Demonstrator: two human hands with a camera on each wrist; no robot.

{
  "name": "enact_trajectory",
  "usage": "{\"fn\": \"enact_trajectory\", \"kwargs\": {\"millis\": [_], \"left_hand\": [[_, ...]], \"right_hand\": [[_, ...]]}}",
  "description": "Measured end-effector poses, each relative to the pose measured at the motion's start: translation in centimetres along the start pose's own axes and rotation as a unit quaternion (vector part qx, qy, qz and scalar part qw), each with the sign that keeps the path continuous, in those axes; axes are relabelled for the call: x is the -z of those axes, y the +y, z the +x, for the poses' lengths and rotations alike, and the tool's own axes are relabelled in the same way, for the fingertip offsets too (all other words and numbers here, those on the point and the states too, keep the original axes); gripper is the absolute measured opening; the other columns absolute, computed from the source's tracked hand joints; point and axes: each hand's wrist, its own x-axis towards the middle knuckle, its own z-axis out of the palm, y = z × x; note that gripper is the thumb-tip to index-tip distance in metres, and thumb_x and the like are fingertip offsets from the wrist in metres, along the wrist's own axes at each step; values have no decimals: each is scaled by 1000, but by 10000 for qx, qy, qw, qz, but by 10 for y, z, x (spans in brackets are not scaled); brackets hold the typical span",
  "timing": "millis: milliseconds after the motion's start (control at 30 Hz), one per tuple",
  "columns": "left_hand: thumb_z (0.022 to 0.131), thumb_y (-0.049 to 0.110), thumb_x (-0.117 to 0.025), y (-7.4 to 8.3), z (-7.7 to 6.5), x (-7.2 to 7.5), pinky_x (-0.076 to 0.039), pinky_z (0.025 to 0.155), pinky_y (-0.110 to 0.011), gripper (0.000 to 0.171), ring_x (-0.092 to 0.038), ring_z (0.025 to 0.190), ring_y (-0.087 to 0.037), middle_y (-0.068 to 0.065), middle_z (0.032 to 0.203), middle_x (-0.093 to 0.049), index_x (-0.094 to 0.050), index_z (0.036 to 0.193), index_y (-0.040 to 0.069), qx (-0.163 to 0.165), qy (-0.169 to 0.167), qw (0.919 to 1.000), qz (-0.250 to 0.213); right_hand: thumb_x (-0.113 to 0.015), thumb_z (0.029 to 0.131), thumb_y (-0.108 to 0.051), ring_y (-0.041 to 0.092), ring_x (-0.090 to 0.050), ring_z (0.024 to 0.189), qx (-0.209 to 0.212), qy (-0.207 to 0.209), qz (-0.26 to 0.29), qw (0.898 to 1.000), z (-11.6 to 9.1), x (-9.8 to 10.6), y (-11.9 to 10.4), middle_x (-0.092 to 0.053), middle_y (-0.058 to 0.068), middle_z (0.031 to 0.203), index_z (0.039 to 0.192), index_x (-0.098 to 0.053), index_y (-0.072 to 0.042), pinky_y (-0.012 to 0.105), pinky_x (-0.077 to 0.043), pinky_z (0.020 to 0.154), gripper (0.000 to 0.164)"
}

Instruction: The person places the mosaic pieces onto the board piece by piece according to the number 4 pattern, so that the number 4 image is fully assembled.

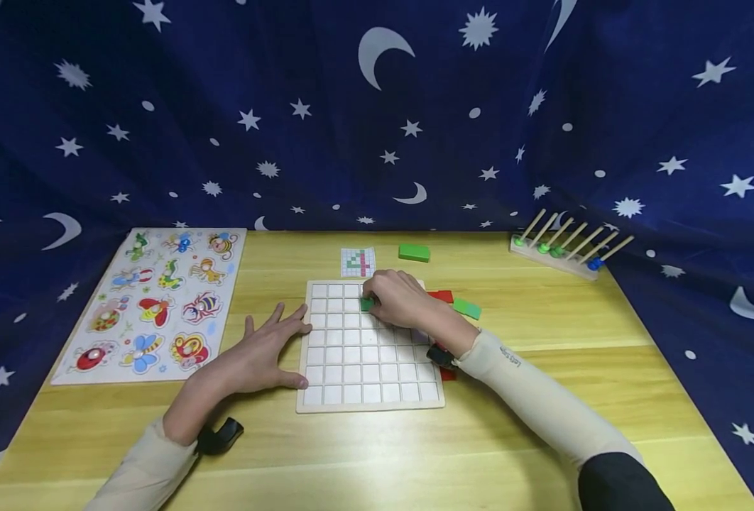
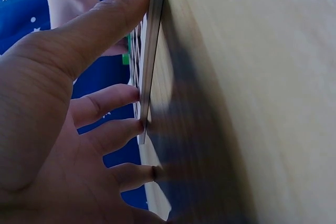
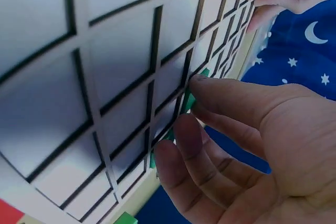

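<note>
A white grid board [image 1: 370, 408] with a pale wooden frame lies in the middle of the table. My right hand [image 1: 397, 297] is over its upper part and pinches a green square tile [image 1: 367, 304]. In the right wrist view, that green tile [image 3: 189, 99] is between thumb and fingertips, at the grid. More green shows behind the fingertips, partly hidden. My left hand [image 1: 260, 357], fingers spread, rests against the board's left edge; in the left wrist view the thumb and fingertips touch its side. Just behind the board lies a small pattern card [image 1: 358, 262] with green and red squares.
Red tiles [image 1: 441, 295] and light green tiles [image 1: 467, 308] lie right of the board, partly under the right arm. A green block [image 1: 414, 253] is behind it. An insect puzzle [image 1: 153, 311] lies at left; a peg stand [image 1: 559, 261] stands at back right. A starry curtain [image 1: 326, 170] borders the table.
</note>
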Motion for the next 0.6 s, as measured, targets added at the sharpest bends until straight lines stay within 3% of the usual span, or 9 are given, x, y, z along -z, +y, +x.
{"fn": "enact_trajectory", "kwargs": {"millis": [233, 333, 433, 600], "left_hand": [[72, 45, -88, 1, 1, -4, 5, 101, -81, 84, -4, 150, -43, -8, 165, -20, -52, 141, 14, -15, -39, 10000, -64], [71, 46, -88, 0, 2, -4, 5, 102, -81, 84, -4, 150, -42, -7, 165, -20, -52, 141, 15, 9, -44, 10000, -50], [71, 45, -89, 0, 1, -4, 5, 102, -81, 84, -5, 150, -42, -7, 165, -20, -52, 141, 15, 12, -34, 10000, -28], [71, 45, -89, -1, 1, -2, 5, 102, -80, 84, -4, 150, -42, -7, 165, -20, -52, 141, 15, 17, -30, 10000, -8]], "right_hand": [[-76, 83, -8, 13, -37, 61, -214, 10, -59, 9998, -9, 11, 5, -47, 1, 71, 79, -67, -9, 29, -28, 52, 9], [-78, 83, -9, 13, -48, 66, -296, 21, -59, 9995, -16, 18, 12, -60, 3, 79, 87, -72, -8, 29, -39, 55, 7], [-78, 83, -8, 17, -62, 77, -418, 69, -39, 9991, -25, 27, 21, -70, 6, 91, 98, -75, -6, 36, -52, 64, 15], [-78, 83, -8, 23, -67, 82, -706, 128, -47, 9974, -40, 39, 38, -73, 7, 95, 102, -75, -5, 42, -54, 70, 19]]}}
